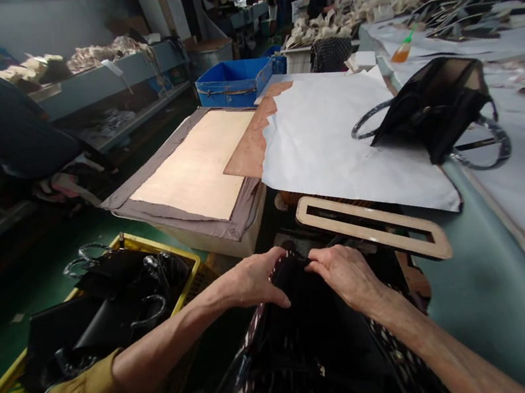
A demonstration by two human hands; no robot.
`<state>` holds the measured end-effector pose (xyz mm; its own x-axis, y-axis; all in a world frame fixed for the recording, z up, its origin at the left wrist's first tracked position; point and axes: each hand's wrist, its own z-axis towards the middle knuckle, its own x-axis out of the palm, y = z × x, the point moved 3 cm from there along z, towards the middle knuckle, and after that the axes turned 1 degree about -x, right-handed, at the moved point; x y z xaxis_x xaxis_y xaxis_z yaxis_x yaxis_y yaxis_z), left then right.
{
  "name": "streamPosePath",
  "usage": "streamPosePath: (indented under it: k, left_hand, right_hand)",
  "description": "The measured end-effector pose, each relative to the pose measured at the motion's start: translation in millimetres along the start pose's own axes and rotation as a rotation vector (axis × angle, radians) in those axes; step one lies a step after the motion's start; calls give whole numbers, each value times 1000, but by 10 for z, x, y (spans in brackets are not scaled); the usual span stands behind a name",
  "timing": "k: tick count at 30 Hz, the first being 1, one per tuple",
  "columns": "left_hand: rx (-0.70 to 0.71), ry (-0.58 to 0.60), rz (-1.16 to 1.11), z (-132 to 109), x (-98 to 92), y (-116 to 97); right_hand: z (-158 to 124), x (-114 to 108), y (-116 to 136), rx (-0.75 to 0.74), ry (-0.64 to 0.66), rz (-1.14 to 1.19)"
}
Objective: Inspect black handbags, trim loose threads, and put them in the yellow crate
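A worker seated at the near edge of a long work table (490, 292) grips a black bag (316, 335) in the lap, low in the middle of the view and just short of the table's rim. The left hand (255, 281) curls its fingers over the bag's upper edge. The right hand (347, 274) closes on the same edge just beside it, knuckles up and fingertips tucked into the dark material. In the poor light the piece may be a folded panel rather than a finished bag.

A pale wooden frame (373, 229) lies just beyond the hands, overhanging the table edge. Behind it a white sheet (333, 137) covers the tabletop, its torn left border lying over a brown layer. A finished black handbag (433, 104) with looped handles lies on its side at the sheet's right edge.

To the left of the worker, a yellow crate (186, 257) holding more black bags stands on the green floor (29, 276), close to the left forearm. Beyond it, a tan board (194, 167) lies on a grey-draped box, with a narrow gap to the table. A blue bin (233, 82) closes off the far end. Open floor runs left of the crate toward the shelving.
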<state>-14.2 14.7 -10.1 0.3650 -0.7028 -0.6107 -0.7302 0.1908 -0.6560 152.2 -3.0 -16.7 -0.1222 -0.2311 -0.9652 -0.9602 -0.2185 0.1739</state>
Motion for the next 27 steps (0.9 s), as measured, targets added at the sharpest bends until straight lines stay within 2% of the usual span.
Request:
streamPosePath:
  k: [3, 5, 10, 12, 14, 17, 21, 25, 27]
  left_hand:
    - [-60, -59, 65, -85, 10, 37]
    - [-76, -79, 89, -45, -22, 130]
    - [-163, -106, 260, 277, -249, 482]
    - [-173, -149, 300, 395, -334, 540]
    - [-158, -171, 317, 460, -377, 511]
    - [-105, -144, 327, 439, -370, 340]
    - [5, -54, 329, 290, -272, 10]
    - [121, 92, 347, 199, -10, -192]
    - [127, 85, 377, 194, 132, -201]
  right_hand:
    - [66, 3, 14, 61, 49, -39]
    - [139, -11, 39, 72, 70, -52]
    - [404, -129, 233, 47, 71, -60]
    - [480, -204, 329, 38, 63, -64]
    - [485, -294, 377, 37, 51, -71]
    - [311, -435, 312, 42, 53, -79]
    - [-181, -532, 85, 32, 90, 2]
    - [-664, -385, -68, 109, 148, 166]
    - [-809, -281, -86, 176, 158, 208]
